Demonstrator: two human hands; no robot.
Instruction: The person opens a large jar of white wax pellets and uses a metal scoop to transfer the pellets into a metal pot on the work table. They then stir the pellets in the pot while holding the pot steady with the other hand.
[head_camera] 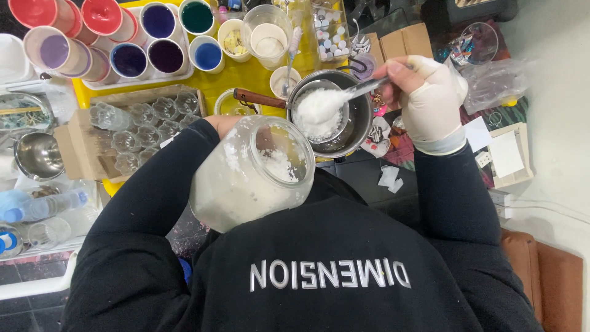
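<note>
Nearest, the left hand grips a tilted jar of white flakes against the chest, its mouth facing 1 o'clock and its rim just beside the pot. The gloved right hand, at 2 o'clock, is closed on a spoon heaped with flakes over the pan sitting in the pot. At 10 o'clock a box of glasses crowds the bench; colour cups line the far edge, little free room between.

single head view: worn camera, steeply downward, close over chest and hands, facing the cluttered table beyond.
</note>
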